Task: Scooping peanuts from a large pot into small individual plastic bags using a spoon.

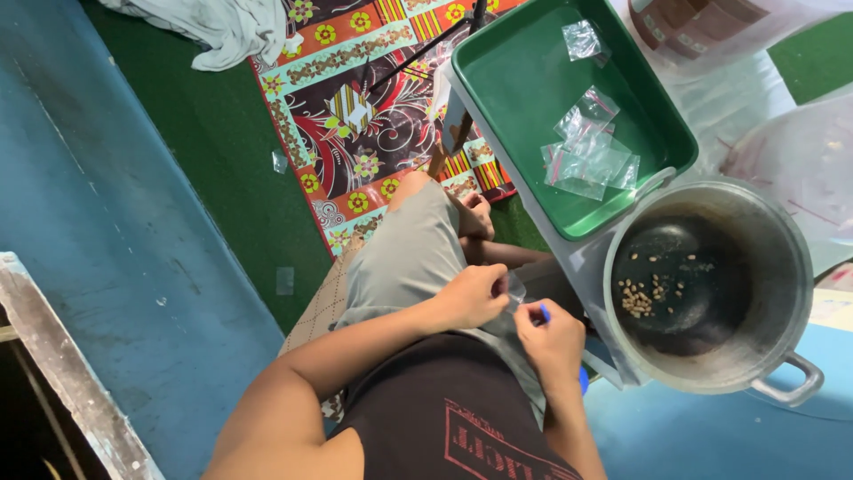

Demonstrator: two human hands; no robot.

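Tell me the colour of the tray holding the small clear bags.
Green; the tray shows plainly in the head view.

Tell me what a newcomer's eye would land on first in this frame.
Probably the big metal pot at right, dark inside with a few small pale seeds on its bottom, and the green tray above it holding small clear bags. At centre, over the person's lap, the left hand and right hand meet on a small clear bag; the right also pinches something small and blue. A patterned mat lies on the green floor beyond.
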